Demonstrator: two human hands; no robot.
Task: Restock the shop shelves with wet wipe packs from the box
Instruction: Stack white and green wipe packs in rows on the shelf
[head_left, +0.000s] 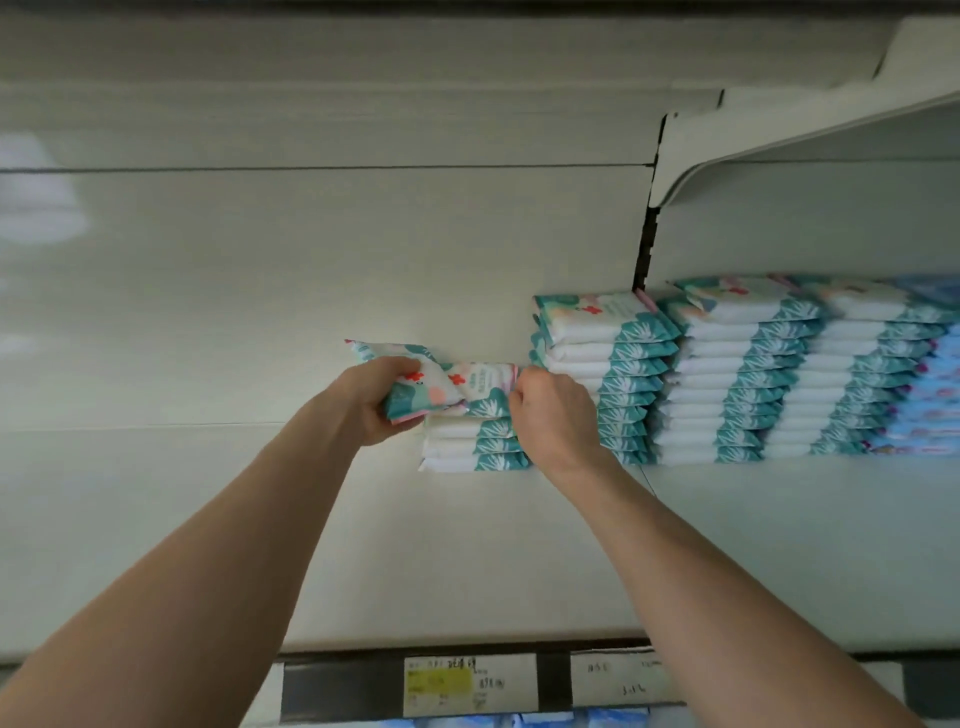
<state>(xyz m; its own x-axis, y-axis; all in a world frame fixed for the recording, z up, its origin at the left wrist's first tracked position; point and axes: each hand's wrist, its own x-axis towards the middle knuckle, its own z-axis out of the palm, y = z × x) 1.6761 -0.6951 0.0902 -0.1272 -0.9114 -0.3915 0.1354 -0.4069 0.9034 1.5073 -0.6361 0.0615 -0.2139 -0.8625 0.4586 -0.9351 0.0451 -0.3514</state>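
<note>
Two hands work at the short stack: the left hand grips a tilted wet wipe pack, the right hand curls at the end of the top pack, its hold hidden, and bare shelf lies open leftward.

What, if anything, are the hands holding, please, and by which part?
The left hand grips a tilted wet wipe pack by its near end; the right hand pinches the short stack's top pack at its right end.
</note>
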